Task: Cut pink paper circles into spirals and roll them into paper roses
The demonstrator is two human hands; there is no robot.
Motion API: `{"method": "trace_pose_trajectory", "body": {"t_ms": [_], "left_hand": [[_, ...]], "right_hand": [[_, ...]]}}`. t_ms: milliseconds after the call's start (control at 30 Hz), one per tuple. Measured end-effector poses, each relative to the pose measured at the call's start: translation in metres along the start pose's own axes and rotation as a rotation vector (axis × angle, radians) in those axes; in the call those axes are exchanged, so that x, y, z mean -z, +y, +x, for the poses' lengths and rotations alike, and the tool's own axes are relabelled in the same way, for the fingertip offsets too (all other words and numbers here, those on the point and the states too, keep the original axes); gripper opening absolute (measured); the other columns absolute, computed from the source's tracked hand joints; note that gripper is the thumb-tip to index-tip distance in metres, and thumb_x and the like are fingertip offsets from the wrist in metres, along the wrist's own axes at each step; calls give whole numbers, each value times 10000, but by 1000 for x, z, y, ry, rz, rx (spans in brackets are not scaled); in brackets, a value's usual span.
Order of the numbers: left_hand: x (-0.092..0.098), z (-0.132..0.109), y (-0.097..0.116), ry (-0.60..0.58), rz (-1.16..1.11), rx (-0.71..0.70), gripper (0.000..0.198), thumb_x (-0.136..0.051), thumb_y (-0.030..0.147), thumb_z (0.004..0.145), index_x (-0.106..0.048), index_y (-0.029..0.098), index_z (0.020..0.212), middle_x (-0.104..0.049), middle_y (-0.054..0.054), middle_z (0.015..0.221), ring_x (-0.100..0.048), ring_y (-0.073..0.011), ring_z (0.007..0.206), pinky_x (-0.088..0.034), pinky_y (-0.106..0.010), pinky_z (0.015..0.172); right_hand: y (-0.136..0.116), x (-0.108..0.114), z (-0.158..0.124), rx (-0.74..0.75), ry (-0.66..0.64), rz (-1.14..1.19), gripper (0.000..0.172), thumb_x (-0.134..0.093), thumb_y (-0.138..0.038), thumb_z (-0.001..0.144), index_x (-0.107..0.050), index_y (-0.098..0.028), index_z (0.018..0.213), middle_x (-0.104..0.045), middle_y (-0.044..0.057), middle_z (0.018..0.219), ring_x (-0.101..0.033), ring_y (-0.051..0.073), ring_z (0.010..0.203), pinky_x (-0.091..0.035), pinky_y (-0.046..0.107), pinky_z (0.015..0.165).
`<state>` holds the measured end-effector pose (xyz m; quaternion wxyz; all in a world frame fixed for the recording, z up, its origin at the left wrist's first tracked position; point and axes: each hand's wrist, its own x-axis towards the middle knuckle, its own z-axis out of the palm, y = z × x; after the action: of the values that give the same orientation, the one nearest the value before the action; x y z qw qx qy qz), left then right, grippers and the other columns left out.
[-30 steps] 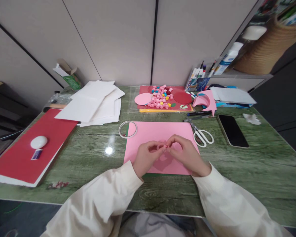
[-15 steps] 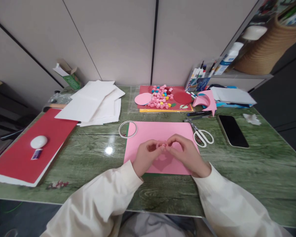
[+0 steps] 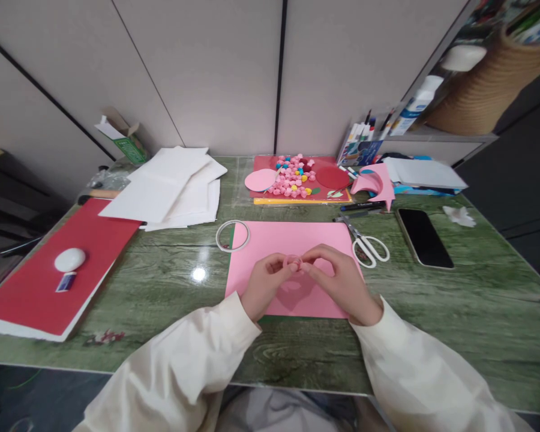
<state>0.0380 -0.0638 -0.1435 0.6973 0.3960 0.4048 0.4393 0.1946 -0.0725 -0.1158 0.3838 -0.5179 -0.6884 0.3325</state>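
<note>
Between my fingertips is a small curled strip of pink paper (image 3: 291, 261), bent into a loop. My left hand (image 3: 266, 282) pinches its left side and my right hand (image 3: 337, 277) pinches its right side, the two thumbs almost meeting. Both hands hover over a pink paper sheet (image 3: 274, 237), with a green edge showing beneath it. A roll of white tape (image 3: 233, 236) lies across the sheet's upper left corner. White-handled scissors (image 3: 367, 246) rest by the sheet's right edge.
Rolled paper pieces (image 3: 294, 180) in pink, blue and yellow sit behind the sheet. Pink paper scraps (image 3: 378, 183) and a phone (image 3: 424, 237) are to the right. On the left are white papers (image 3: 171, 180), red card (image 3: 36, 294), a white round object (image 3: 69, 260) and a small purple-and-white tube (image 3: 66, 282).
The pink strip's loop has turned slightly and shows more openly between my fingers. Both hands stay in nearly the same place, still pinching.
</note>
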Motion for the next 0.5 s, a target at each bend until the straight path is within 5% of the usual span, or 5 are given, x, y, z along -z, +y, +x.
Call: {"method": "trace_pose_trajectory", "body": {"t_ms": [500], "left_hand": [[-1,0,0,143,322,-115,204,-697,311,651,-695,134,753,-709,-59,785,-627,-174,736,-477,-279,693]], "right_hand": [[3,-1,-1,-6,5,-4,66,-617,-239,788,-651,-204,833,-657,19,825,-597,160,795,-461,293,736]]}}
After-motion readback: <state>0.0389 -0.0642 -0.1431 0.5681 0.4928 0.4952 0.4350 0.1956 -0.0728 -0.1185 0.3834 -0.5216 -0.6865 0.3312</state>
